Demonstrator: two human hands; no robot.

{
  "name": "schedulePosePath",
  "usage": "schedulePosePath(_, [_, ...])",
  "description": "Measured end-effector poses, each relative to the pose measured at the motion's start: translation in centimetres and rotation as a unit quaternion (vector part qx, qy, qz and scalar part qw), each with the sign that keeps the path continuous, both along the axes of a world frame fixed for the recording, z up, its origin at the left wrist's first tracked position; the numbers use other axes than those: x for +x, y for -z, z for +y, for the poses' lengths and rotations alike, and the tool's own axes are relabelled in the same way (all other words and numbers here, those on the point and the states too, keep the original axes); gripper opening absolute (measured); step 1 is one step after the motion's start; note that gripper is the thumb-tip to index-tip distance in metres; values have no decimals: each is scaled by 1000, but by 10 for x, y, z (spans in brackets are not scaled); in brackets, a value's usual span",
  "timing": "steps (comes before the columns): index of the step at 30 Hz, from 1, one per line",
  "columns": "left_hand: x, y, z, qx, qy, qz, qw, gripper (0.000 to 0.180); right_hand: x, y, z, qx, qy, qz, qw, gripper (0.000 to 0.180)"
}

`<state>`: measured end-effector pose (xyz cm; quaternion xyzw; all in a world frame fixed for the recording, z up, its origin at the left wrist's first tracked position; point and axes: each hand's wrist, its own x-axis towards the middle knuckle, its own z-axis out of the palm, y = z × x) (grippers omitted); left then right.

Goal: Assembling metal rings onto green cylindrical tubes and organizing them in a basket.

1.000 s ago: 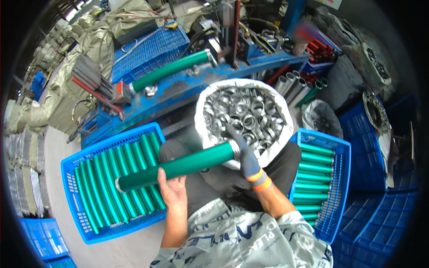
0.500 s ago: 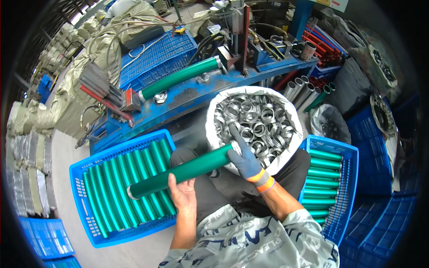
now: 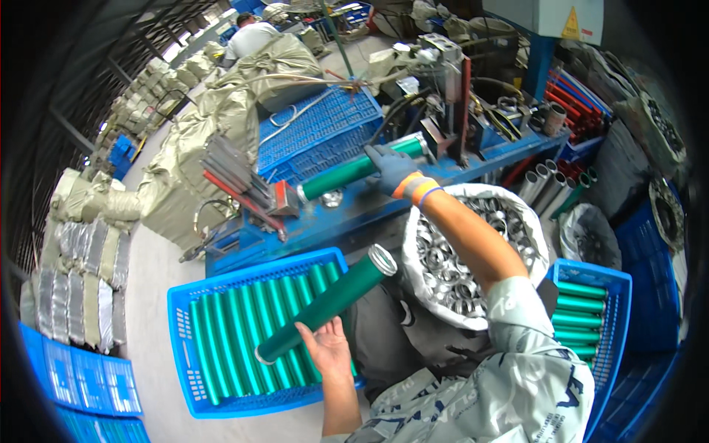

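My bare left hand (image 3: 329,350) is closed on the lower part of a green tube (image 3: 325,301), which slants over the left crate with a silver ring at each end. My right hand (image 3: 394,168), in a grey-blue glove with an orange cuff, reaches forward across the bench. Its fingers wrap over a second green tube (image 3: 336,178), which lies in a machine above the blue bench (image 3: 354,210). Below my right forearm stands a white sack (image 3: 543,251) full of silver metal rings (image 3: 452,275).
A blue crate (image 3: 181,347) of green tubes stands at left, and another blue crate (image 3: 619,317) of tubes at right. Behind the bench are an upturned blue crate (image 3: 317,133) and beige sacks (image 3: 177,192). A person (image 3: 251,38) is far back.
My right hand has left the held tube's ringed end and moved forward onto the tube in the machine. My left hand keeps its tube, now tilted more steeply. The view has shifted.
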<state>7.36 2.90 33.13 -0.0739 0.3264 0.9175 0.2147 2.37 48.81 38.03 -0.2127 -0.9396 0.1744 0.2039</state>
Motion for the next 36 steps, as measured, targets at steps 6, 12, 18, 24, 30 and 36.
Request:
schedulePosePath(6, [0,13,12,14,36,-26,999,56,-21,64,114,156,145,-153,965,60])
schedulePosePath(12, [-34,51,23,-52,50,17,997,41,2,12,61,239,-53,-29,969,59])
schedulePosePath(18, [-26,9,106,-16,101,58,993,39,139,66,50,92,-46,-13,995,75])
schedulePosePath(24, [-46,-25,226,25,193,113,974,46,170,150,33,37,93,-179,979,83])
schedulePosePath(30, [-136,-14,375,-12,184,89,979,60,280,50,-43,23,22,-78,996,91])
schedulePosePath(36, [-210,80,452,-72,144,3,987,61,452,-22,-81,-42,72,-119,989,94])
